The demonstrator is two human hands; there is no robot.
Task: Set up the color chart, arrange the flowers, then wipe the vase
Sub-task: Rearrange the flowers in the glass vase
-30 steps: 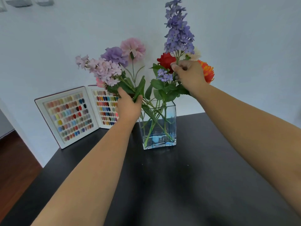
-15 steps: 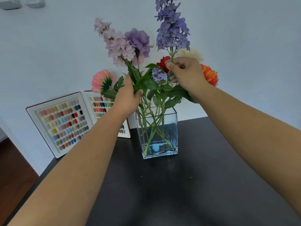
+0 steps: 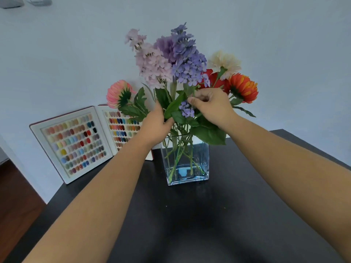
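Observation:
A square glass vase [image 3: 199,164] with a little water stands on the black table [image 3: 218,224]. It holds several artificial flowers: pale lilac and purple spikes [image 3: 182,59], a pink bloom [image 3: 118,93] leaning left, and red, cream and orange blooms [image 3: 242,86] on the right. My left hand [image 3: 154,124] is closed around the stems and leaves just above the vase rim. My right hand [image 3: 210,105] pinches the purple spike's stem near the middle of the bunch. The open color chart [image 3: 76,143] stands upright against the wall, left of the vase.
A white wall [image 3: 57,54] rises right behind the table. Brown wooden floor [image 3: 17,196] shows past the table's left edge. The chart's right panel is partly hidden behind my left arm and the leaves.
My left hand has swung the lilac and purple stems from leaning left to upright and close together. The pink bloom now hangs out to the left. My right hand has lowered slightly on the purple spike.

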